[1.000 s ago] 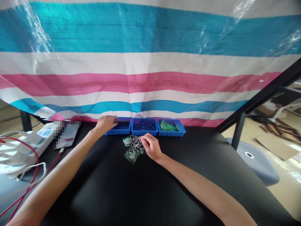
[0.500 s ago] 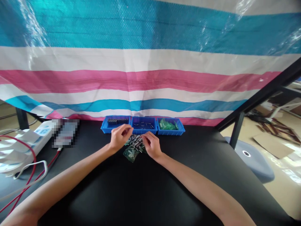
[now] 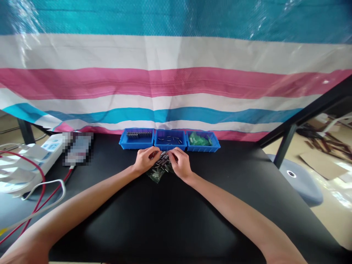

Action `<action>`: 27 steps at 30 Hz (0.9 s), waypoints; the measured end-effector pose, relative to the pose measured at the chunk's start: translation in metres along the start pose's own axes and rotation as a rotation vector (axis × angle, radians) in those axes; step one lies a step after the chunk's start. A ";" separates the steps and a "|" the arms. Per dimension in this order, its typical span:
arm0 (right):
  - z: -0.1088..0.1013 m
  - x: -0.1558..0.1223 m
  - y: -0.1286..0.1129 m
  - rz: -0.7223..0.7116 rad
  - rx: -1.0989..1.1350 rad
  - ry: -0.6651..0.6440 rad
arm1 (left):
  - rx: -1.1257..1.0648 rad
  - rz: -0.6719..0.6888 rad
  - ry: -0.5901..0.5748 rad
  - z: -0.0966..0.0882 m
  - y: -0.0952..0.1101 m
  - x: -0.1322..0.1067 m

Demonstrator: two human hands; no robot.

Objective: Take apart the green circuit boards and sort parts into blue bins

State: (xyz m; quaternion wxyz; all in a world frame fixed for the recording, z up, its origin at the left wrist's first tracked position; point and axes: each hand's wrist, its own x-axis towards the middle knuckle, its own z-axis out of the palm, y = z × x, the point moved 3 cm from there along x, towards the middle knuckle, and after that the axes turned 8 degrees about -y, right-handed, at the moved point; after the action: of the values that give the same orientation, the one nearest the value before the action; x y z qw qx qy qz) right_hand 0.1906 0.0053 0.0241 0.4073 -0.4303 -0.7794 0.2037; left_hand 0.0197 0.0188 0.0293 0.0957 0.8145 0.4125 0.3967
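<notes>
Both my hands meet over a small heap of dark cylindrical parts [image 3: 163,162] lying on green plastic bags [image 3: 156,175] on the black table [image 3: 165,220]. My left hand [image 3: 145,160] has its fingers curled in a pinch at the left side of the heap. My right hand [image 3: 180,162] pinches at the heap's right side. What each pinch holds is too small to make out. Just behind the hands stand three blue trays: the left tray [image 3: 136,139] with a row of dark parts, the middle tray [image 3: 170,139] with thin pins, the right tray [image 3: 202,141] with green bags.
A striped blue, white and pink tarp [image 3: 176,73] hangs behind the trays. At the left lie a white power strip [image 3: 51,150], a blurred phone [image 3: 77,148], and red and white cables [image 3: 41,190]. A black frame leg [image 3: 284,148] and a grey stool [image 3: 299,181] stand at the right.
My left hand left the left blue tray and came back to the heap of parts, closing in beside my right hand. The camera view tilted down a little.
</notes>
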 end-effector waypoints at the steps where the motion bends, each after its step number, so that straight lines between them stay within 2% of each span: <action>1: 0.001 0.000 0.000 -0.003 -0.013 0.000 | -0.002 -0.002 -0.003 0.000 0.000 0.000; 7: 0.003 -0.001 -0.003 -0.041 -0.115 -0.006 | 0.000 -0.007 -0.012 0.001 -0.002 -0.001; 12: 0.006 -0.001 -0.005 -0.087 -0.197 -0.063 | -0.005 -0.002 -0.009 0.002 -0.004 -0.001; 27: 0.012 -0.001 -0.001 -0.111 -0.246 -0.136 | -0.035 -0.016 -0.022 0.002 -0.005 -0.001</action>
State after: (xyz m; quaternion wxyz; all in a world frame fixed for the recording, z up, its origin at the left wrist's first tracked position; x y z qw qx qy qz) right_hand 0.1806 0.0047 0.0172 0.3084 -0.4184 -0.8469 0.1124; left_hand 0.0181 0.0211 0.0250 0.1179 0.8136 0.4110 0.3940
